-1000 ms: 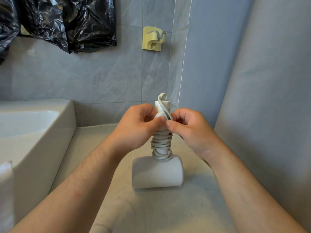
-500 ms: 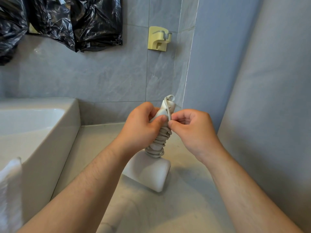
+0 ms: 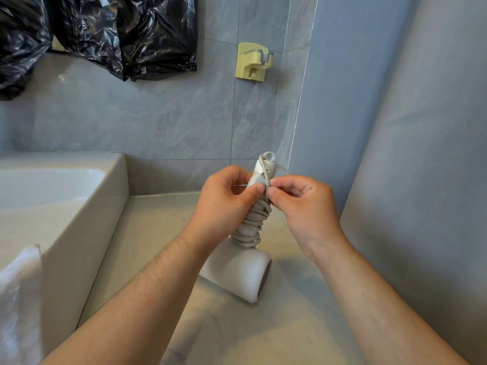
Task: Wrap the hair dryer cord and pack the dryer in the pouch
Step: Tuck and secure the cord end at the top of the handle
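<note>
A white hair dryer (image 3: 238, 276) stands head-down on the pale counter (image 3: 147, 233), its handle pointing up and tilted right. Its grey-white cord (image 3: 254, 219) is coiled many times around the handle. My left hand (image 3: 224, 204) grips the upper handle, thumb pressed on the cord. My right hand (image 3: 303, 204) pinches the cord end against the handle top, where a small loop sticks out. No pouch is in view.
A white basin (image 3: 66, 201) sits to the left with a white towel (image 3: 18, 299) over its near edge. A yellow wall hook (image 3: 253, 61) and black plastic bags (image 3: 105, 35) hang on the grey tiled wall. A grey wall closes the right side.
The dryer has tipped from upright to leaning right, and its barrel has turned so the open end faces right. Both hands stay on the handle top, working the cord end.
</note>
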Action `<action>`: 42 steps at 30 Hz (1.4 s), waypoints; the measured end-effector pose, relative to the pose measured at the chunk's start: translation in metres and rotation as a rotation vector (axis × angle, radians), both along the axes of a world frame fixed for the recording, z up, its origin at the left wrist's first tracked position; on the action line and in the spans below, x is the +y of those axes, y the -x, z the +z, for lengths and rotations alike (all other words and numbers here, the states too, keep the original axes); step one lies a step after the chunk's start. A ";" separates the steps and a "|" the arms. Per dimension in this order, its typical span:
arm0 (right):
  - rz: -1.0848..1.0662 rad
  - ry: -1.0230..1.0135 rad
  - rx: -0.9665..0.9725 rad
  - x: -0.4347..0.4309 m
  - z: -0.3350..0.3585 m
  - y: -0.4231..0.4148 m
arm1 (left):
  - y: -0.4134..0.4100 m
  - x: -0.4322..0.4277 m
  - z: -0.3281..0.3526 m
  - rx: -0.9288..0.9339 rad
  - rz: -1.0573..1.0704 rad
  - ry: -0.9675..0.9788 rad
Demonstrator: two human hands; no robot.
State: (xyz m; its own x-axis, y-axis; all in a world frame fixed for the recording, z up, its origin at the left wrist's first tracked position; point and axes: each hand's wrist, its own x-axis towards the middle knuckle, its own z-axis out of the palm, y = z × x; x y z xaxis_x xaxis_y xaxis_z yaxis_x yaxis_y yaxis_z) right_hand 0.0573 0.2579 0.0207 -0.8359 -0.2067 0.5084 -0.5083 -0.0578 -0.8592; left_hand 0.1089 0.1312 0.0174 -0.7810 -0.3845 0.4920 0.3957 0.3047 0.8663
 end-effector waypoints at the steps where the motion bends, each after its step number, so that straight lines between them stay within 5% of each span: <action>1: 0.015 0.012 -0.006 0.000 0.000 0.000 | 0.001 0.001 -0.002 0.019 0.002 -0.039; 17: 0.249 0.182 -0.290 -0.001 -0.001 0.006 | 0.006 0.000 -0.003 0.097 0.015 -0.087; 42: 0.365 0.246 -0.334 0.006 0.000 0.010 | 0.012 0.011 -0.015 0.101 -0.018 -0.109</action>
State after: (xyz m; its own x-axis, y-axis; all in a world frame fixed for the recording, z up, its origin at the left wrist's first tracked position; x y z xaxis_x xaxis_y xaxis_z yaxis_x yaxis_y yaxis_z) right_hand 0.0474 0.2638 0.0204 -0.8566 -0.4214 0.2978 -0.1198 -0.3989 -0.9091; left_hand 0.0966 0.1423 0.0029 -0.7371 -0.4259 0.5246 0.4871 0.2032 0.8494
